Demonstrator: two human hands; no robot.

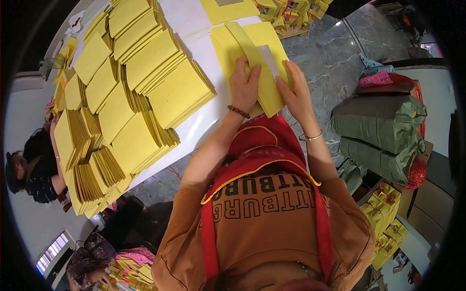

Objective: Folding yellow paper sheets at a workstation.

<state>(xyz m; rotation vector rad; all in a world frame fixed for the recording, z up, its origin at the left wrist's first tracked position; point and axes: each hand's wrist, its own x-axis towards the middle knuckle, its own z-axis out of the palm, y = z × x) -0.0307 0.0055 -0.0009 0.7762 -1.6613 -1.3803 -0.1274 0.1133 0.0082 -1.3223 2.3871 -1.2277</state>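
Observation:
A sheet of yellow paper lies at the table's near right corner, with a long folded strip running along it and a pale grey patch showing beside the strip. The fingers of my left hand are bent and gripping the folded part, thumb and forefinger around the strip. My right hand rests at the sheet's right edge, fingers stretched out and thumb apart. Under these lies more yellow paper. What the left hand's other fingers touch is hidden.
Stacks of folded yellow paper cover the left of the white table. Another yellow piece lies beyond. Green wrapped bundles stand at right on the floor. A person in black works at left, another person lower left.

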